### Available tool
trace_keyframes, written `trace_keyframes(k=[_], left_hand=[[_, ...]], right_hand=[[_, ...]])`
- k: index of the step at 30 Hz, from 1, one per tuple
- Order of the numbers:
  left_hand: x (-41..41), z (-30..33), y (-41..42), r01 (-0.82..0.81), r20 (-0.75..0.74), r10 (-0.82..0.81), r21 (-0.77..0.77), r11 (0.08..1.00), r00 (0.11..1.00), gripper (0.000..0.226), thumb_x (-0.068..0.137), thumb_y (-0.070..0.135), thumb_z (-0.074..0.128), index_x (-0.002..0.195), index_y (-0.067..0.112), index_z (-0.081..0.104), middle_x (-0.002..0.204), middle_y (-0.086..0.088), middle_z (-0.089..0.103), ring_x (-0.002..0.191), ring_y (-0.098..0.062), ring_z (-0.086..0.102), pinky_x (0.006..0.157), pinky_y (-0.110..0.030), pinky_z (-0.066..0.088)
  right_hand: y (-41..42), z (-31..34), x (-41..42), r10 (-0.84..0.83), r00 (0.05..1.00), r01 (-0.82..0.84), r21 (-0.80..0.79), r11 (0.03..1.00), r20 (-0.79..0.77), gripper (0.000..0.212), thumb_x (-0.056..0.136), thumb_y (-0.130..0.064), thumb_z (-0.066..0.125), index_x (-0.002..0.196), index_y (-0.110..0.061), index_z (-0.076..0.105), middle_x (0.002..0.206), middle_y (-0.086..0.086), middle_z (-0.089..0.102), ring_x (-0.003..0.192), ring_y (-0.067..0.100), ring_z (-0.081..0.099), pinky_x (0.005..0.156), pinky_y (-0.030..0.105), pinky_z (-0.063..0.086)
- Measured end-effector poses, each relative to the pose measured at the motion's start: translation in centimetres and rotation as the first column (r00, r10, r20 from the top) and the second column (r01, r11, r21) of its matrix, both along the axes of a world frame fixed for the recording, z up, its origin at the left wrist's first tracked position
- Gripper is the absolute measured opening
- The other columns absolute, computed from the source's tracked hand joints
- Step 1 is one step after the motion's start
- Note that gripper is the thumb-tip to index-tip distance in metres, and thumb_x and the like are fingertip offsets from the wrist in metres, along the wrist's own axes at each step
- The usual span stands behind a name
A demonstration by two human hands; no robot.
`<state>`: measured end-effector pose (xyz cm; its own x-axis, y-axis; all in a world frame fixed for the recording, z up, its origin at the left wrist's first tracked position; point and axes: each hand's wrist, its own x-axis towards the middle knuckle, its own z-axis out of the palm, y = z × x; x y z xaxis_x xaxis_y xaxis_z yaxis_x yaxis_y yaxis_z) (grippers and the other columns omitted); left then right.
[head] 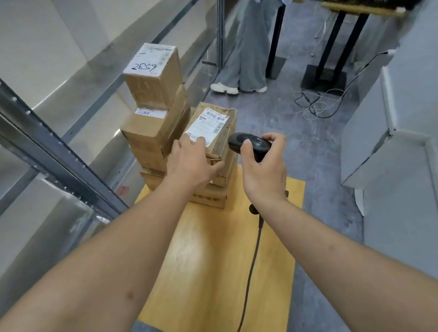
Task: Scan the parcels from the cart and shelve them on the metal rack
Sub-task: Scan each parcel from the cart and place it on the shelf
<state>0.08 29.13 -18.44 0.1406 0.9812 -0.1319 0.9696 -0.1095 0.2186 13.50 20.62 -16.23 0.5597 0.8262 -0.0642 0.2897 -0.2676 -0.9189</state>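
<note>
Two stacks of brown cardboard parcels stand at the far end of the wooden cart (221,265). The taller left stack is topped by a parcel marked 2859 (154,74). My left hand (193,161) rests on the near edge of the top parcel (213,127) of the shorter right stack, fingers on its white barcode label and thumb along its side. My right hand (265,167) grips a black handheld scanner (250,144), its head aimed toward that label. The scanner's black cable (246,281) trails back over the cart.
The metal rack (46,140) with grey uprights and shelves runs along the left. A person in grey trousers (248,47) stands beyond the cart. Black stands (324,79) and loose cables (319,102) lie on the floor at the back right. A grey counter (407,137) is on the right.
</note>
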Motion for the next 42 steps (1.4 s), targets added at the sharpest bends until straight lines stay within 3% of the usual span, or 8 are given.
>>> trace_keyframes(k=[4,8,11,24,31,35,40,42], left_hand=[[1.3,-0.9,1.0,-0.111,-0.008,0.111,-0.016,0.994,0.994,0.097,0.08,0.086,0.059,0.151,0.022,0.044,0.166,-0.027,0.021,0.151,-0.045,0.022,0.118,-0.052,0.033],[2.2,-1.0,1.2,-0.192,0.006,0.191,0.011,0.981,0.981,0.087,0.082,0.082,0.062,0.14,0.02,0.05,0.147,-0.026,0.037,0.133,-0.042,0.039,0.109,-0.048,0.039],[2.5,-0.5,0.4,-0.228,0.079,0.229,-0.013,0.973,0.97,0.081,0.08,0.072,0.073,0.138,0.02,0.049,0.14,-0.018,0.033,0.123,-0.04,0.044,0.101,-0.047,0.045],[-0.5,4.4,-8.2,-0.193,0.215,0.189,0.0,0.981,0.958,0.107,0.069,0.061,0.085,0.157,0.02,0.043,0.141,-0.01,0.027,0.128,-0.035,0.039,0.108,-0.049,0.047],[-5.0,7.0,-14.1,-0.21,0.256,0.184,0.075,0.975,0.949,0.125,0.068,0.062,0.088,0.167,0.025,0.023,0.146,-0.007,0.022,0.135,-0.03,0.033,0.118,-0.047,0.04],[-9.1,8.1,-17.9,-0.21,0.262,0.172,0.123,0.97,0.95,0.128,0.064,0.064,0.089,0.167,0.027,0.024,0.14,-0.005,0.023,0.13,-0.03,0.034,0.117,-0.048,0.04],[-14.8,9.4,-22.8,-0.207,0.222,0.161,0.208,0.956,0.962,0.128,0.06,0.062,0.092,0.166,0.032,0.025,0.129,-0.003,0.024,0.12,-0.026,0.036,0.11,-0.043,0.044],[-17.0,10.0,-24.7,-0.223,0.218,0.173,0.236,0.946,0.961,0.128,0.06,0.057,0.094,0.166,0.032,0.026,0.129,-0.002,0.023,0.119,-0.024,0.034,0.11,-0.044,0.045]], right_hand=[[1.2,-1.1,2.2,0.053,0.998,-0.053,-0.015,0.998,-0.02,0.028,0.103,-0.047,0.054,0.121,-0.031,0.04,0.094,-0.013,0.062,0.084,0.014,0.065,0.079,0.045,0.057],[1.3,-2.0,3.6,0.079,0.996,-0.081,-0.051,0.995,-0.037,0.027,0.102,-0.05,0.054,0.118,-0.035,0.039,0.093,-0.011,0.065,0.083,0.018,0.067,0.079,0.05,0.058],[0.9,-2.1,4.1,0.097,0.994,-0.099,-0.056,0.993,-0.044,0.027,0.101,-0.051,0.054,0.117,-0.036,0.038,0.094,-0.009,0.066,0.082,0.02,0.067,0.079,0.053,0.058],[-4.4,2.4,2.0,0.197,0.979,-0.196,0.03,0.98,-0.044,0.024,0.102,-0.05,0.053,0.117,-0.037,0.038,0.094,-0.014,0.063,0.08,0.015,0.065,0.08,0.051,0.058],[-9.4,5.6,-2.1,0.239,0.971,-0.237,0.115,0.965,-0.003,0.03,0.102,-0.048,0.054,0.124,-0.032,0.041,0.097,-0.015,0.061,0.084,0.009,0.063,0.082,0.047,0.057],[-12.5,6.7,-5.7,0.266,0.964,-0.266,0.14,0.954,0.022,0.031,0.1,-0.053,0.054,0.122,-0.037,0.039,0.107,-0.006,0.065,0.089,0.014,0.065,0.084,0.048,0.056],[-16.8,8.5,-10.2,0.341,0.938,-0.348,0.184,0.919,0.069,0.027,0.104,-0.046,0.055,0.122,-0.033,0.04,0.095,-0.018,0.056,0.085,0.005,0.06,0.079,0.037,0.05],[-18.3,9.1,-11.9,0.382,0.912,-0.405,0.187,0.895,0.148,0.027,0.104,-0.047,0.053,0.122,-0.034,0.038,0.096,-0.018,0.058,0.087,0.011,0.063,0.077,0.036,0.046]])
